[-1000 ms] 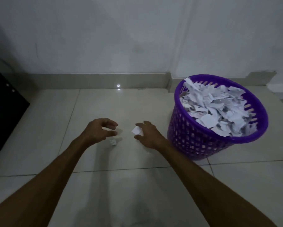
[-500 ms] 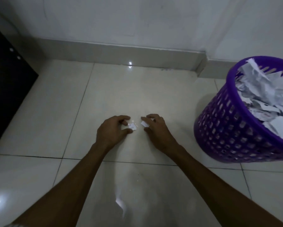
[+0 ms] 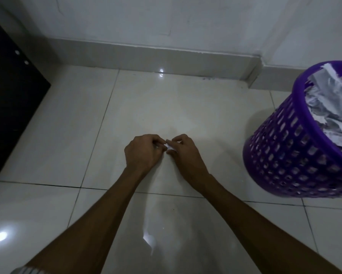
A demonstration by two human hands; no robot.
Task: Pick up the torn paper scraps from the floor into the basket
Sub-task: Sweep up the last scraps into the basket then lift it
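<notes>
Both hands meet low over the floor (image 3: 138,107), well to the left of the basket (image 3: 280,161). The left hand (image 3: 144,153) has its fingers curled in toward the thumb, tips pressed against a small white scrap (image 3: 170,147). The right hand (image 3: 183,150) comes in from the other side, its forefinger and thumb pinching the same scrap, so each grip is closed on that bit of paper and the fingertips of the two hands nearly touch. Whether there is one scrap or two pressed together cannot be told; only a small white patch shows between the fingers. Both forearms run back from the scrap toward the lower edge of the view, and a pale striped cuff (image 3: 26,270) shows at the left arm's near end.

The basket is purple with a lattice wall, standing on the tiles and cut by the right edge of the view. It is filled to the rim with torn white paper (image 3: 328,107). Beyond the basket a skirting board (image 3: 166,54) runs along the foot of a white wall (image 3: 166,20). Far to the left of the basket, past the hands, a black cabinet (image 3: 10,95) stands on the floor.
</notes>
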